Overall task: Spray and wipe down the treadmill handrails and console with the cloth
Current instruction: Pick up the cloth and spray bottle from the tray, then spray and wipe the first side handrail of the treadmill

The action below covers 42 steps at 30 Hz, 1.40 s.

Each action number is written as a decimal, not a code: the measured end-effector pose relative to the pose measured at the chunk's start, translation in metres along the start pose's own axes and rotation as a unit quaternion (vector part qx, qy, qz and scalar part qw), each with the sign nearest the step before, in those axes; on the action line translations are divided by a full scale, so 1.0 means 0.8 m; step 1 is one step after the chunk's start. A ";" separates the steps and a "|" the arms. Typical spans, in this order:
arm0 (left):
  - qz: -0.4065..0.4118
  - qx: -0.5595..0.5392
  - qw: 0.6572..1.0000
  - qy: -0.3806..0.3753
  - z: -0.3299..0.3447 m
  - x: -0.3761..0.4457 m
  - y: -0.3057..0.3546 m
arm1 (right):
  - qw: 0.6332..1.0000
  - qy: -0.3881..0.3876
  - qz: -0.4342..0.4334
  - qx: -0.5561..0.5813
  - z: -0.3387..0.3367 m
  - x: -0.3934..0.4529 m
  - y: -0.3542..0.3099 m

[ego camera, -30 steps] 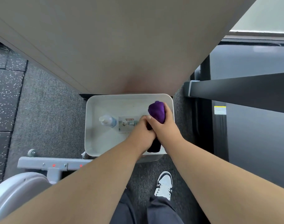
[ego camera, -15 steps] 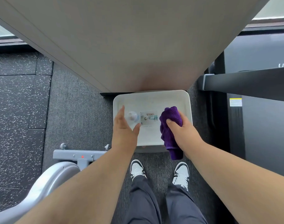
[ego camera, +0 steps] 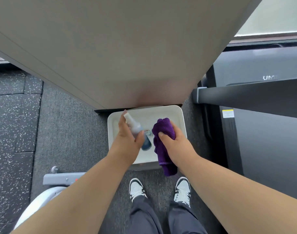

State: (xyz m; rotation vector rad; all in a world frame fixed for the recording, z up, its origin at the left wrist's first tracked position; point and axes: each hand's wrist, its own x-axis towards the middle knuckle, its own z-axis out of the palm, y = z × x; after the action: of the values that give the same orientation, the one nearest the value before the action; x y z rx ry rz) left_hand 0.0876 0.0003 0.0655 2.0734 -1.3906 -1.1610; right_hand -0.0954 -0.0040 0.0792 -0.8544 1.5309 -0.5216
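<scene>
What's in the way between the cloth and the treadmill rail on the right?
Nothing visible. The right hand holds the purple cloth over the white bin; only open floor separates it from the dark handrail.

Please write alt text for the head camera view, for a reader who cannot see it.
Over a white tray on grey carpet, the left hand holds a spray bottle and the right hand grips a purple cloth. A dark treadmill stands at right.
</scene>
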 end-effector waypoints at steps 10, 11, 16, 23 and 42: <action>0.124 -0.034 0.991 -0.043 -0.037 -0.069 0.179 | 0.995 0.007 -0.060 0.082 -0.068 -0.093 -0.127; 0.127 -0.027 0.991 -0.043 -0.040 -0.076 0.195 | 0.993 0.004 -0.069 0.097 -0.076 -0.101 -0.139; 0.161 -0.079 0.984 0.000 -0.061 -0.116 0.281 | 0.971 -0.063 -0.090 0.212 -0.116 -0.151 -0.199; 0.213 -0.151 0.965 -0.022 -0.106 -0.148 0.365 | 0.928 -0.077 -0.171 0.321 -0.158 -0.218 -0.243; 0.524 -0.140 0.794 -0.273 -0.035 -0.334 0.475 | 0.736 0.475 -0.288 0.386 -0.210 -0.504 -0.190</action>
State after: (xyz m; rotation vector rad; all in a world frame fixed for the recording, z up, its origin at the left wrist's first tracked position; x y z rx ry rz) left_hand -0.1519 0.0701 0.4585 0.4867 -2.0201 -1.2997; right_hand -0.2342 0.1842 0.4781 -0.3340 1.6229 -2.1504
